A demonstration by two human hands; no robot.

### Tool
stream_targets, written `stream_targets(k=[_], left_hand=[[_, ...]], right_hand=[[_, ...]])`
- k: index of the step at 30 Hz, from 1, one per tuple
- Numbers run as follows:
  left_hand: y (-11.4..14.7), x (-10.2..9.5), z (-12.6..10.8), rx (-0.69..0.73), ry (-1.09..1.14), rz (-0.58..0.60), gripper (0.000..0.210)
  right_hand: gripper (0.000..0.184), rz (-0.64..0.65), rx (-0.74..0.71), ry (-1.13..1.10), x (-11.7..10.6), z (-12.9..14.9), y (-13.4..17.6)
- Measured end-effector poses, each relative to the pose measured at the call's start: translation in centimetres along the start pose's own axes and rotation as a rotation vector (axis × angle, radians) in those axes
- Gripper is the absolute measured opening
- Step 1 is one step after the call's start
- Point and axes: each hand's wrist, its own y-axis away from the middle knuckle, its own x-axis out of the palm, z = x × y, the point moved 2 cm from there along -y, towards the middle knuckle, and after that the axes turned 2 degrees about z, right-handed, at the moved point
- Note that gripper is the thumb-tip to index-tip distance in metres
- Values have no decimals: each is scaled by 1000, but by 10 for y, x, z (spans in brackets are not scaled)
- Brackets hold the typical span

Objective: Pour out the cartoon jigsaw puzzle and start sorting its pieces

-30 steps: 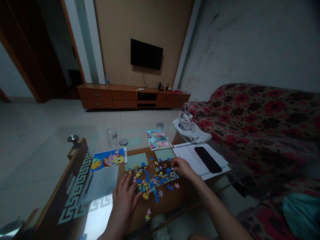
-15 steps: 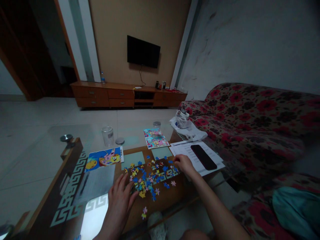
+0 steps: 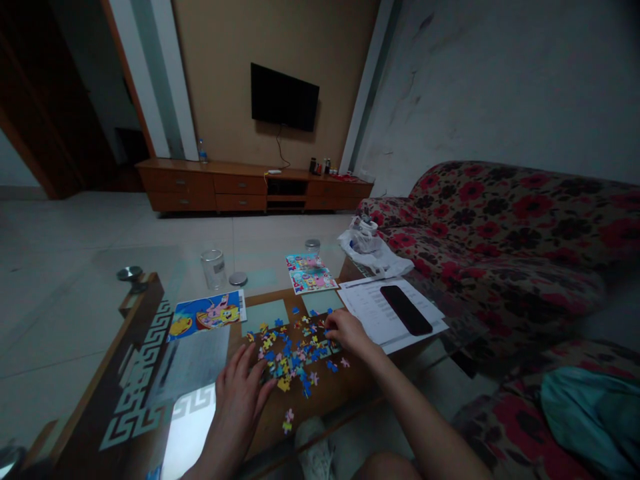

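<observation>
My left hand (image 3: pixel 241 393) is lying flat on the glass table (image 3: pixel 150 347), fingers spread and holding nothing, with the fingertips right at the near-left edge of the puzzle pieces (image 3: pixel 295 350). My right hand (image 3: pixel 347 330) is over on the far-right side of the same scatter, fingers curled down onto the pieces; whether it's pinching one I honestly can't tell, it's too dark and small. The pieces are a loose spread of blue, yellow and pink bits between my two hands, plus a couple of strays (image 3: pixel 287 420) closer to me near the table edge.

Just past my left hand there's a cartoon picture sheet (image 3: pixel 206 313), and behind the pieces two pale green boards (image 3: pixel 265 315). Further back sit a second pair of colourful picture cards (image 3: pixel 306 273), a glass jar (image 3: pixel 213 269) and its lid (image 3: pixel 238 279). Right of my right hand are paper sheets (image 3: pixel 370 307) with a black phone (image 3: pixel 406 310) lying on top, then a white plastic bag (image 3: pixel 373 257) and the flowery sofa (image 3: pixel 500 227).
</observation>
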Motion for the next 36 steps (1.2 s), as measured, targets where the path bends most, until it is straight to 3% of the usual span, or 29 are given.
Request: stream_targets(k=[8, 11, 19, 26, 30, 36], left_hand=[[3, 11, 9, 37, -20, -5, 26], [2, 10, 8, 49, -14, -21, 26], [-1, -1, -2, 22, -3, -34, 22], [2, 2, 2, 7, -32, -2, 24], [2, -3, 1, 14, -22, 12, 24], [3, -10, 1, -40, 3, 58, 24]], right_hand=[[2, -68, 108, -252, -9, -19, -13], [4, -147, 172, -246, -11, -28, -20], [12, -175, 204, -149, -11, -23, -16], [18, -177, 124, -153, -15, -35, 25], [34, -281, -40, -177, 0, -35, 61], [51, -328, -110, -86, 26, -29, 107]])
